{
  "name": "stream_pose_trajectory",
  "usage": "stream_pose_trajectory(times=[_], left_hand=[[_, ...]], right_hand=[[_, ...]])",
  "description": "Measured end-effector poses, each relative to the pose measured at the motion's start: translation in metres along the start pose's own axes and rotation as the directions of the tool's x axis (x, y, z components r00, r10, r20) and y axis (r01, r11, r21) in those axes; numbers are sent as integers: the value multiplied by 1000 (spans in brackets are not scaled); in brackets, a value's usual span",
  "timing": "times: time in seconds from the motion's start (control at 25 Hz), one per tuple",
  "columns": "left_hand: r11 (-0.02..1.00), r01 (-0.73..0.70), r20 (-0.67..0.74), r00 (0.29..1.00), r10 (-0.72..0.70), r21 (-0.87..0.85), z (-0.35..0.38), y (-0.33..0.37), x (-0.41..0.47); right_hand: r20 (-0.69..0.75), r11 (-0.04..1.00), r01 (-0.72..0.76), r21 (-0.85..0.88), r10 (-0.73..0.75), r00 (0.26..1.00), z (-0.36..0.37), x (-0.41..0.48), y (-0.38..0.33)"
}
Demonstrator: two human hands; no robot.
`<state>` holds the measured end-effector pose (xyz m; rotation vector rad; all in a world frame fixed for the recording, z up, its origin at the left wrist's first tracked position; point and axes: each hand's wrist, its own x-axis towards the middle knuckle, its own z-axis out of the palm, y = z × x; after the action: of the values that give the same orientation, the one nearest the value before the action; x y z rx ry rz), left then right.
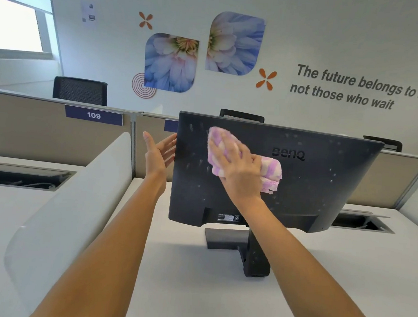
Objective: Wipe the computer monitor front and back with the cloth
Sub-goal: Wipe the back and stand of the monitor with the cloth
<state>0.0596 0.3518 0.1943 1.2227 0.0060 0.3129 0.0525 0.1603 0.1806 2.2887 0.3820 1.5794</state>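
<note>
A black computer monitor (325, 187) stands on a white desk (192, 294) with its back toward me, speckled with pale spots. My right hand (237, 170) lies flat with straight fingers on a pink and cream checked cloth (270, 172), pressing it against the upper left of the monitor's back. My left hand (157, 151) is open, with its fingertips at the monitor's left edge. The screen side is hidden from me.
The monitor's black stand (245, 251) rests mid-desk. A white curved divider (69, 210) borders the desk on the left. Beige partitions (30, 129) with a "109" label run behind. Cable slots (358, 221) open in the desks, and black office chairs (80, 90) stand beyond.
</note>
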Motion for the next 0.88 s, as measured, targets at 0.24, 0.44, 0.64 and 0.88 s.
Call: stream_pose_trajectory(times=[0.24, 0.44, 0.64, 0.88], left_hand=[[1000, -11, 12, 1000, 11, 8, 3, 2, -3], [1000, -13, -4, 1000, 13, -3, 0, -1, -3], [1000, -21, 22, 1000, 21, -12, -1, 0, -3], [1000, -22, 24, 999, 23, -21, 1, 0, -4]], right_hand=[[23, 967, 251, -29, -251, 968, -6, -6, 30], [22, 996, -62, 62, 60, 998, -23, 59, 20], [-30, 933, 358, 41, -357, 933, -2, 15, -15], [-19, 964, 265, 22, -265, 964, -12, 39, 3]])
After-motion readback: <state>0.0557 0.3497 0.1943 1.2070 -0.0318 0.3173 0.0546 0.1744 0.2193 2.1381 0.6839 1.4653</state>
